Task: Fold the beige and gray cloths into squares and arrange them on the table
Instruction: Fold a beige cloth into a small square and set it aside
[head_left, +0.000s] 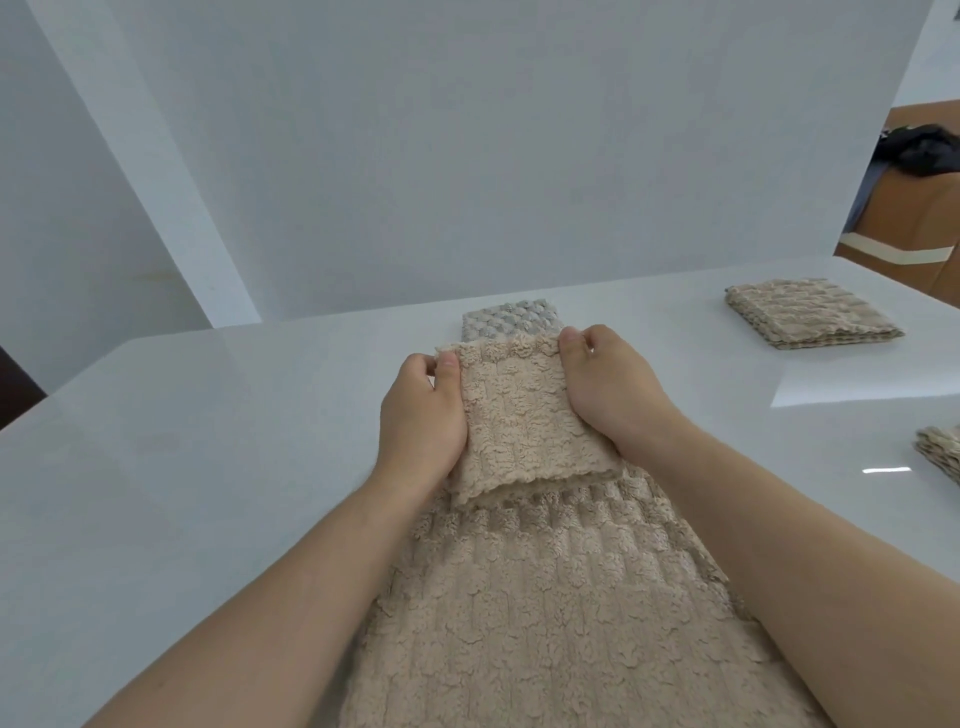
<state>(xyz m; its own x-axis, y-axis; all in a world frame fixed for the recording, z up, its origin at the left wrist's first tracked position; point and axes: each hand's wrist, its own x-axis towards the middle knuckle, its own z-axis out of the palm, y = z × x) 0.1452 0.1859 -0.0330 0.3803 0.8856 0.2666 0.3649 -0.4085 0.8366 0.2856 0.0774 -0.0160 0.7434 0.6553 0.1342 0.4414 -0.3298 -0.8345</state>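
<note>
From the head camera, a beige cloth (530, 613) lies spread on the white surface (208, 441), running from the near edge away from the person. Its far end is doubled back over itself. The left hand (423, 410) pinches the left corner of that flap and the right hand (608, 384) pinches the right corner, thumbs on top. Just beyond the flap lies a gray cloth (511, 321), partly hidden. A folded beige square (810, 312) rests far right, and another beige pile (943, 452) shows at the right edge.

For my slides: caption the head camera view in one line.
Left hand and right hand pinch a beige cloth mid-fold, gray cloth just beyond it.
</note>
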